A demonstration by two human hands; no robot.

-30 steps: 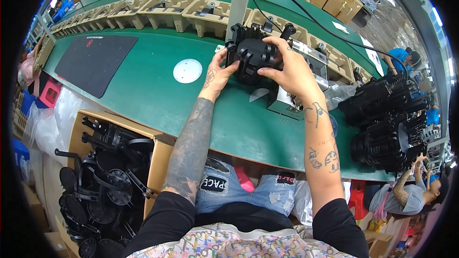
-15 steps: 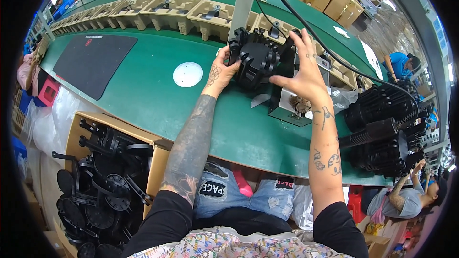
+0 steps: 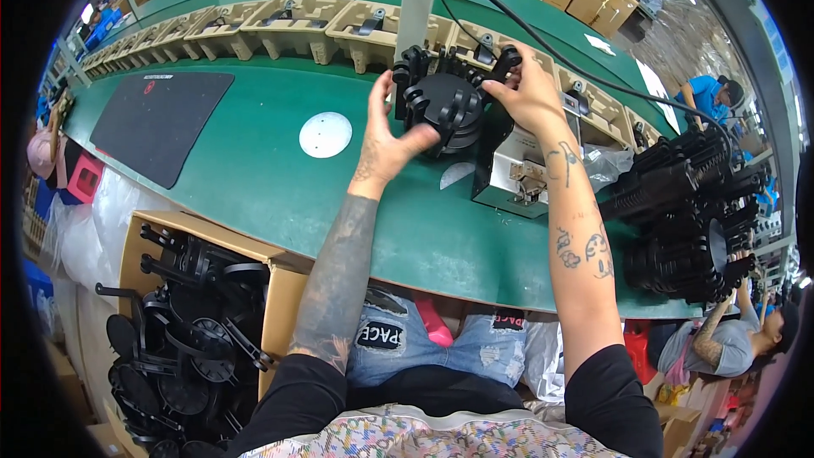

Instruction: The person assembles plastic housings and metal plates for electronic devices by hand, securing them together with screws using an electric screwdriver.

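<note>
A stack of black round plastic parts with bracket arms [image 3: 445, 106] stands on the green table, in front of a metal post. My left hand [image 3: 388, 142] is at the stack's left side, fingers and thumb spread apart, the thumb slightly blurred over its front. On the other side, my right hand [image 3: 536, 95] has its fingers curled around a black bracket arm [image 3: 507, 61] at the stack's upper right, with the thumb on the near side. Right below that hand sits a metal box-shaped fixture [image 3: 513, 171], partly covered by my forearm.
Tan moulded trays [image 3: 297, 24] holding black parts line the far side. More black stacks [image 3: 678, 263] stand at the right. A cardboard box [image 3: 284, 305] full of black parts is at lower left. A dark mat [image 3: 161, 123] and a white disc [image 3: 326, 135] lie on the table. A black cable [image 3: 585, 89] hangs across.
My left hand has loosened from the stack, its thumb spreading away. My right hand, spread wide before, has closed in on the arm at the upper right. The view has shifted slightly.
</note>
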